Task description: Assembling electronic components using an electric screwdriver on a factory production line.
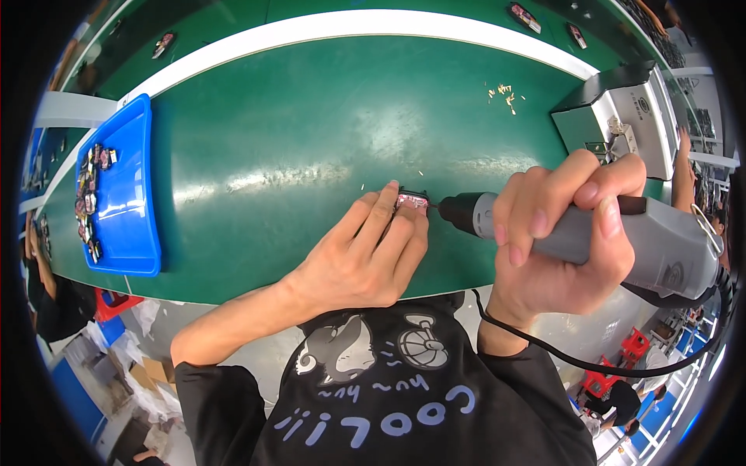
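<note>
Under the fingertips of the left hand (361, 260), seen from the head view, is a small pink and black part (412, 202) on a green table (272, 116). The left hand's fingers are bent and close together, with the tips pinched around the part, so there is only a little gap, and the part fills it. Just to the right of that hand, the right hand (571, 233) has its fingers and thumb wrapped around a fat grey power screwdriver (657, 241). The tool lies on its side, and its thin tip points left at the part's right end; I cannot tell if they touch. A black cord (614, 369) hangs from the back of the tool and curves under the right hand. Two tiny bits (420, 172) lie just past the left hand's fingertips. Well to the left of that hand sits a blue tray (128, 210) with a row of little parts (89, 190) along its far left side. Past the right hand are a bunch of tiny gold bits (505, 95) and a black and white box (579, 128). Far beyond both hands runs a white ledge (373, 23), with a few more small parts (524, 17) behind it. Below the hands is the person's black shirt (381, 396).
</note>
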Tool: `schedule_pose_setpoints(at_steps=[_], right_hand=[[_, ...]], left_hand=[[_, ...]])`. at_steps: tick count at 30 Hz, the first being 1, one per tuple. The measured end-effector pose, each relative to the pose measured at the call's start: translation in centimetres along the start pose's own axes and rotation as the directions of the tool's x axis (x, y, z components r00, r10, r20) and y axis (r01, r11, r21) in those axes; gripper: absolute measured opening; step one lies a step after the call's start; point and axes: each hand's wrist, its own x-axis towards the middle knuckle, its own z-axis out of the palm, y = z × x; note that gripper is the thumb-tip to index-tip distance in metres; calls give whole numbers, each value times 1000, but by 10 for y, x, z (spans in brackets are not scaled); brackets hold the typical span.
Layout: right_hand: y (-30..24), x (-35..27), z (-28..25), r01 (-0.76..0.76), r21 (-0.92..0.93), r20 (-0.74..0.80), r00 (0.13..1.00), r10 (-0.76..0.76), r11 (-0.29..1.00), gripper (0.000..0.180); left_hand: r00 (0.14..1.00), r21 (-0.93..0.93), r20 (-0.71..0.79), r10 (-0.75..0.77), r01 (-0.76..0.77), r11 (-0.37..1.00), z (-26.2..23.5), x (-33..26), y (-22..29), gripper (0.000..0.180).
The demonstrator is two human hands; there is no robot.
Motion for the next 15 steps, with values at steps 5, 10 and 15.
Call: schedule_pose_setpoints(at_steps=[5, 10, 15], right_hand=[[1, 0, 2, -2, -14, 4, 1000, 2, 1000, 13], [4, 2, 2, -29, -83, 76, 997, 35, 996, 12], [8, 4, 2, -61, -53, 70, 995, 65, 997, 10]], left_hand=[[999, -32, 12, -39, 39, 999, -1, 0, 3, 25], [997, -14, 45, -59, 60, 998, -3, 1, 7, 22], [995, 15, 49, -92, 92, 996, -2, 3, 13, 20]])
